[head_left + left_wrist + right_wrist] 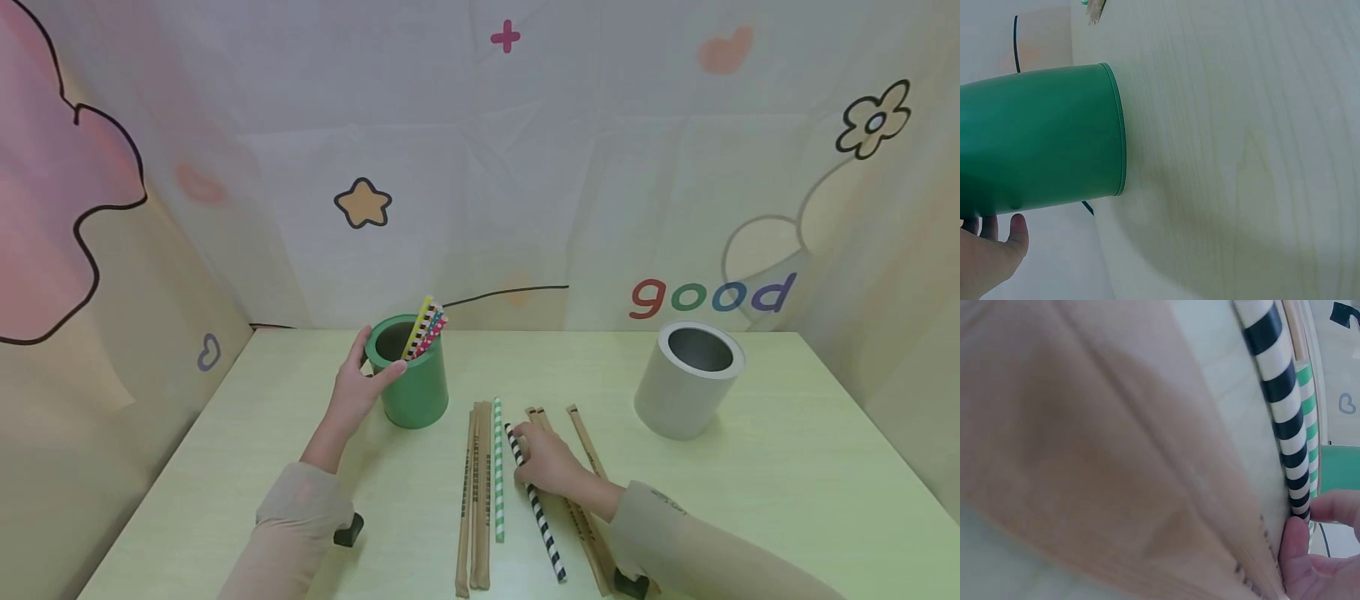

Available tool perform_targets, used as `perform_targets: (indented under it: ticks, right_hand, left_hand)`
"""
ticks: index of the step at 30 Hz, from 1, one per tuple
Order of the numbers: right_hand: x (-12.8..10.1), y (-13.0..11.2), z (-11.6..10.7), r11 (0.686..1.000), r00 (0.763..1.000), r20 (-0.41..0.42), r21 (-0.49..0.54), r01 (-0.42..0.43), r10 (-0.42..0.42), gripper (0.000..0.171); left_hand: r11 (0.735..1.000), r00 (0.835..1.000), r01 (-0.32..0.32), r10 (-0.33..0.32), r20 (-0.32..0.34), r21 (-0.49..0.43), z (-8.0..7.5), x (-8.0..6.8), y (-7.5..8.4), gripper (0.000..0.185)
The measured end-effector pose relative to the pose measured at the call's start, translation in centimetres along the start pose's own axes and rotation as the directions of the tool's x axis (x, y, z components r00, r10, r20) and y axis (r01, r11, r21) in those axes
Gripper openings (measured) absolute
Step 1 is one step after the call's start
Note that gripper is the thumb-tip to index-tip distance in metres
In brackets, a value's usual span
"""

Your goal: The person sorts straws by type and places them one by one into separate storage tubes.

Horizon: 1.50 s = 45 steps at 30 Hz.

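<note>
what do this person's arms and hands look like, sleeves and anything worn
The left hand and right hand wear no gloves. The left sleeve and right sleeve are long, plain and pale greyish beige, with a small dark marking near the right cuff. A small black piece shows at the left wrist and another at the right.

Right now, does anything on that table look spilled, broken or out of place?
Nothing stands out: no spill or breakage shows. The green cup and white cup stand upright. The black-striped straw slants, but the right hand pinches it.
</note>
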State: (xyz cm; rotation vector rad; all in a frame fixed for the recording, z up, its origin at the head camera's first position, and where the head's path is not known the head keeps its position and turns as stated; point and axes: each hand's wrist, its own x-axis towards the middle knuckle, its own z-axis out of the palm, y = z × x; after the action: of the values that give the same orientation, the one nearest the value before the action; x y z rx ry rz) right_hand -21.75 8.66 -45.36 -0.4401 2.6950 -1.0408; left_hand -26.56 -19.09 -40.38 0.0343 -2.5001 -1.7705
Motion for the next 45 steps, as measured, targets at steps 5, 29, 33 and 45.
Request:
perform_targets:
  ticks: [5,29,33,45]
  right_hand:
    - [0.0,0.1,0.0,1.0,1.0,-0.002,0.011,-0.004,0.004,0.051]
    - [1.2,-3.6,-6.1,0.882,1.0,0.019,0.471,0.008,-0.019,0.048]
    - [1.8,-5.5,-8.0,0.848,0.996,-0.045,0.523,0.088,-0.076,0.048]
    - [2.9,-10.8,-10.9,0.625,0.934,-0.342,0.708,0.328,-0.101,0.026]
  left_hand:
    - [1.0,1.0,0.016,-0.016,0.01,-0.016,-0.1,-0.4,0.7,0.083]
    - [1.0,1.0,0.01,-0.009,0.013,-0.029,-0.2,-0.1,0.4,0.083]
    - [1.0,1.0,-0.002,0.002,0.006,-0.015,-0.1,0.0,0.0,0.084]
    - [1.0,1.0,0.003,-0.003,0.008,-0.018,-0.1,0.0,0.1,0.084]
